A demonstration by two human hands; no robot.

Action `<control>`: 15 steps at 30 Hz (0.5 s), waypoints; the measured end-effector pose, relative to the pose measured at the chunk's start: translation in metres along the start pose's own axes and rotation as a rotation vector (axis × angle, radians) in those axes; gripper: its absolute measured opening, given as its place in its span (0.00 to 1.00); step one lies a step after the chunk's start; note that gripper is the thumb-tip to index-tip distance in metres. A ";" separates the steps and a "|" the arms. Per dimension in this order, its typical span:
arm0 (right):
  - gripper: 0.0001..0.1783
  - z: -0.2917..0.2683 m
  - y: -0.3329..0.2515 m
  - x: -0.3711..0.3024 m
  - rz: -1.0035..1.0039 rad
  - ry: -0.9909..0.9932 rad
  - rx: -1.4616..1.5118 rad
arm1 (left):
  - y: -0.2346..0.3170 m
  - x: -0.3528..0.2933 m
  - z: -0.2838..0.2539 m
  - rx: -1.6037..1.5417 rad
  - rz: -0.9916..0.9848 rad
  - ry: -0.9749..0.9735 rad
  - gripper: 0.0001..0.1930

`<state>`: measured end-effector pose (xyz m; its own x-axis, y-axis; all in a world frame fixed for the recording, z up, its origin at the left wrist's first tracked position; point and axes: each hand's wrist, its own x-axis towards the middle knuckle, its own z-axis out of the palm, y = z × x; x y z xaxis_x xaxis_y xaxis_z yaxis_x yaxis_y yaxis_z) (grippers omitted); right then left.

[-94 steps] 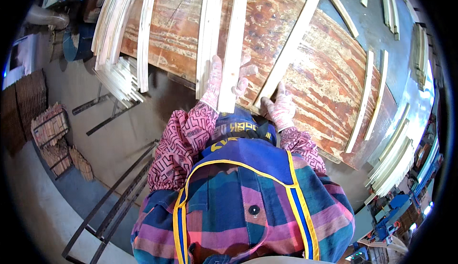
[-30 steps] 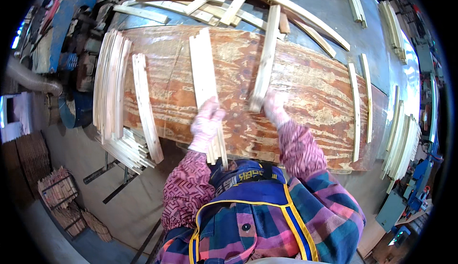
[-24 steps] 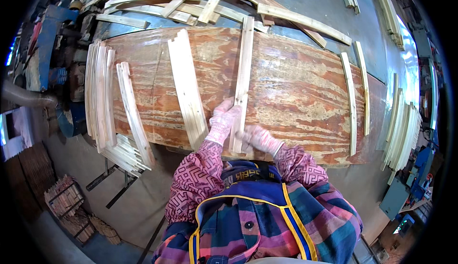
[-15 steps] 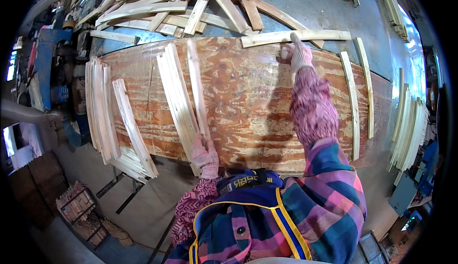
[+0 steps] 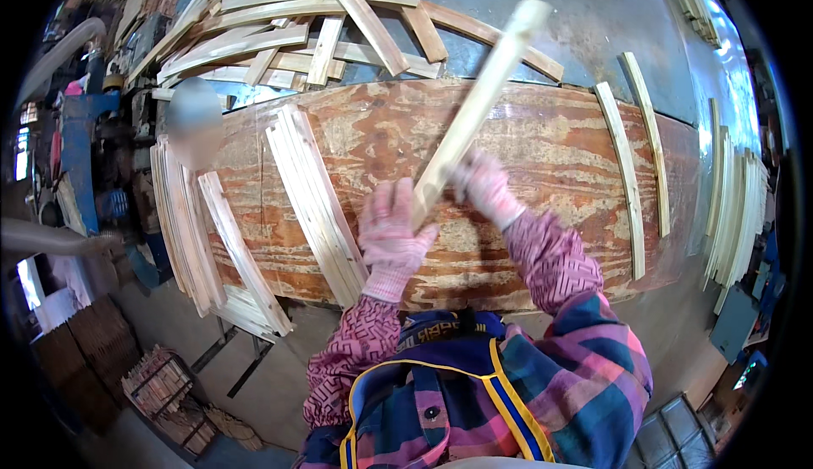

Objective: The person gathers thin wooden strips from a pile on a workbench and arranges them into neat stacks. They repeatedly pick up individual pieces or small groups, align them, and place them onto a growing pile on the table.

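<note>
Across mid-frame, the pale strip (image 5: 478, 103) slanted to upper right, its low end by the spread left hand (image 5: 393, 236), the right hand (image 5: 489, 189) alongside, its grip too blurred to tell!

Got a pretty beat-up plywood tabletop (image 5: 517, 257), all patchy reddish-brown. Carries a thick row of pale wooden strips (image 5: 178, 227) at the left end, a slim pile (image 5: 242, 253) beside that, a bundle (image 5: 312, 206) left of middle, plus two lone strips (image 5: 625, 185) toward the right.
</note>
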<state>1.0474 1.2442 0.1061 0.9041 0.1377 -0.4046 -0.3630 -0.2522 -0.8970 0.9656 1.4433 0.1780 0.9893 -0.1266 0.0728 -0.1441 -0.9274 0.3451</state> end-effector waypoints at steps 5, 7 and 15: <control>0.33 0.008 -0.037 0.059 -0.219 -0.047 -0.259 | -0.030 -0.057 0.052 -0.259 -0.333 0.050 0.38; 0.35 0.026 -0.112 0.103 -0.092 0.150 -0.694 | -0.049 -0.098 0.059 -0.037 -0.391 0.071 0.38; 0.31 0.080 -0.075 0.150 -0.111 0.165 -0.343 | -0.088 -0.110 0.053 0.282 -0.548 -0.019 0.36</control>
<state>1.1921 1.3607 0.0984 0.9678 0.0334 -0.2496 -0.1899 -0.5539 -0.8106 0.8709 1.5204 0.0901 0.9184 0.3907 -0.0626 0.3945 -0.9165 0.0664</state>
